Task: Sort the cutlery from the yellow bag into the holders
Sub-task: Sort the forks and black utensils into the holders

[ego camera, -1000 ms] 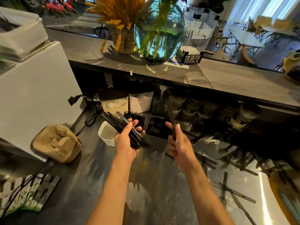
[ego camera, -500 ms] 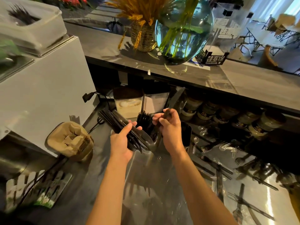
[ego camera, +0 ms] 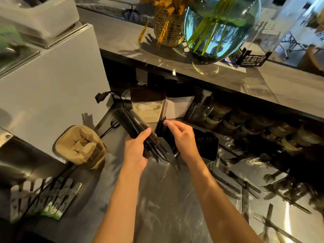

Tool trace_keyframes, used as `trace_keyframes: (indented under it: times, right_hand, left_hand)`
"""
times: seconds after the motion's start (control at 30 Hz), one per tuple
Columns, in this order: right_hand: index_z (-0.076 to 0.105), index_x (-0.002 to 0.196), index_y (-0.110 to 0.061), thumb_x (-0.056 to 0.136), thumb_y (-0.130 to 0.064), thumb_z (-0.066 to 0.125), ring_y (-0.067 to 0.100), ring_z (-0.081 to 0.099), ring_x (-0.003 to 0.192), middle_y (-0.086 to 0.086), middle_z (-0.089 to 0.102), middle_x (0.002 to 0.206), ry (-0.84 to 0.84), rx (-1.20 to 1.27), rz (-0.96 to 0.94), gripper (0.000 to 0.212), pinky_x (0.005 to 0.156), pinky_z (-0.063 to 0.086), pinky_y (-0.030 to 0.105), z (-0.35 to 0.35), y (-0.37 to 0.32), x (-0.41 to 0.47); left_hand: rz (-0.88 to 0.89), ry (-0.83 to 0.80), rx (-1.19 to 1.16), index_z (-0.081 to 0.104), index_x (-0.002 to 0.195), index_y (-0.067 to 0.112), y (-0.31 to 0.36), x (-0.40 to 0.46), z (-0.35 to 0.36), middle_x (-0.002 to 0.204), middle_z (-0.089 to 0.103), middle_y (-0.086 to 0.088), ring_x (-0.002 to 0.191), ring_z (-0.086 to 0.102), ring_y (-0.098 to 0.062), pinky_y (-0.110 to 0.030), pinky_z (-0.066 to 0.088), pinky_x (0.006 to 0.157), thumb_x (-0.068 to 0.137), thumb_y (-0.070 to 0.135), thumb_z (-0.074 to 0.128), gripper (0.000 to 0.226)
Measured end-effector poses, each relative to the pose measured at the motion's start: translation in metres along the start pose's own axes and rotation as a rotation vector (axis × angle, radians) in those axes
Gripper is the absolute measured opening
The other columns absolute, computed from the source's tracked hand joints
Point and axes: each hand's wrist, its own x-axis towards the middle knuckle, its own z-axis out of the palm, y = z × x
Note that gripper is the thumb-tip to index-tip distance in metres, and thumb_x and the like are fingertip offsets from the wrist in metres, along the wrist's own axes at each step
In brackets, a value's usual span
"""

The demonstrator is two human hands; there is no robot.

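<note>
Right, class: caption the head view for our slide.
Left hand grips a bundle of black knives; right hand hovers over the black holder.

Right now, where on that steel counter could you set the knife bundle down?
Bare steel counter shows between the forearms, below the hands. Another patch lies beside the cardboard cup carrier. To the right it is crowded with loose forks.
</note>
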Motion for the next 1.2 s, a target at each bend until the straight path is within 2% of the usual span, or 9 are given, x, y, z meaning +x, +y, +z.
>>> trace_keyframes:
  times: [0.17,0.3,0.4,0.5,0.63,0.8,0.93,1.07,1.2]
  right_hand:
    - [0.079,0.095,-0.01,0.1,-0.028,0.06,0.025,0.072,0.082,0.01,0.075,0.084,-0.316,-0.136,0.132,0.026,0.072,0.056,0.034,-0.008,-0.018,-0.022]
    - [0.078,0.085,-0.003,0.098,-0.017,0.063,0.016,0.069,0.057,0.008,0.072,0.068,-0.181,-0.086,0.104,0.024,0.049,0.052,0.023,-0.011,-0.013,-0.031]
    - [0.076,0.092,-0.008,0.101,-0.017,0.058,0.022,0.071,0.06,0.011,0.074,0.07,-0.037,-0.007,0.187,0.023,0.051,0.057,0.029,-0.011,-0.009,-0.028]
    - [0.072,0.104,-0.016,0.106,-0.019,0.046,0.014,0.062,0.058,0.007,0.072,0.07,0.072,-0.17,0.209,0.026,0.058,0.047,0.025,-0.022,-0.011,-0.022]
    - [0.055,0.128,-0.02,0.107,-0.019,0.044,0.003,0.059,0.055,0.003,0.07,0.07,-0.022,-0.311,0.172,0.023,0.058,0.046,0.021,-0.044,-0.019,-0.016]
    - [0.064,0.1,-0.016,0.1,-0.018,0.06,0.003,0.067,0.062,-0.002,0.071,0.073,0.213,-0.31,0.049,0.004,0.059,0.055,0.022,-0.047,-0.035,-0.018]
    - [0.069,0.096,-0.02,0.095,-0.023,0.067,0.002,0.066,0.078,-0.01,0.07,0.085,0.404,-0.337,-0.093,0.004,0.07,0.054,0.019,-0.048,-0.037,-0.02]
    - [0.073,0.103,-0.016,0.094,-0.02,0.068,0.004,0.065,0.081,-0.006,0.069,0.089,0.334,-0.375,-0.139,0.011,0.07,0.052,0.015,-0.037,-0.032,-0.017]
    - [0.07,0.12,-0.012,0.098,-0.017,0.062,0.01,0.065,0.092,-0.005,0.07,0.102,0.012,-0.523,0.016,0.024,0.081,0.048,0.016,-0.021,-0.014,-0.011]
  left_hand:
    - [0.045,0.147,-0.122,0.062,0.118,0.005,0.002,0.006,0.004,0.092,0.073,-0.01,0.077,0.075,-0.023,-0.04,0.061,0.07,0.086,0.002,0.072,0.034]
    - [0.041,0.166,-0.143,0.064,0.098,0.011,0.002,0.001,0.007,0.09,0.072,-0.009,0.079,0.073,-0.024,-0.043,0.06,0.076,0.087,0.0,0.069,0.016]
    - [0.02,0.133,-0.174,0.067,0.092,0.007,0.001,0.001,0.002,0.088,0.072,-0.012,0.079,0.074,-0.022,-0.039,0.061,0.075,0.089,-0.004,0.066,0.011]
    - [0.03,0.174,-0.193,0.066,0.093,0.004,0.006,0.002,-0.006,0.083,0.072,-0.011,0.075,0.073,-0.021,-0.035,0.06,0.068,0.09,-0.002,0.065,0.007]
    - [0.053,0.309,-0.227,0.054,0.126,0.008,0.014,0.007,-0.018,0.109,0.069,-0.01,0.096,0.069,-0.025,-0.049,0.056,0.091,0.086,0.01,0.074,0.045]
    - [0.068,0.355,-0.233,0.055,0.109,0.021,0.017,0.007,-0.026,0.114,0.068,-0.007,0.103,0.068,-0.026,-0.047,0.055,0.095,0.083,0.015,0.079,0.035]
    - [0.09,0.354,-0.255,0.057,0.108,0.019,0.017,0.006,-0.031,0.111,0.071,-0.009,0.087,0.075,-0.024,-0.043,0.06,0.084,0.083,0.014,0.079,0.033]
    - [0.094,0.336,-0.21,0.064,0.114,0.008,0.016,0.0,-0.027,0.099,0.074,-0.01,0.073,0.073,-0.021,-0.039,0.06,0.073,0.084,0.014,0.078,0.034]
    - [0.098,0.323,-0.221,0.061,0.123,0.001,0.014,-0.001,-0.023,0.092,0.073,-0.012,0.067,0.07,-0.023,-0.037,0.059,0.069,0.084,0.014,0.079,0.045]
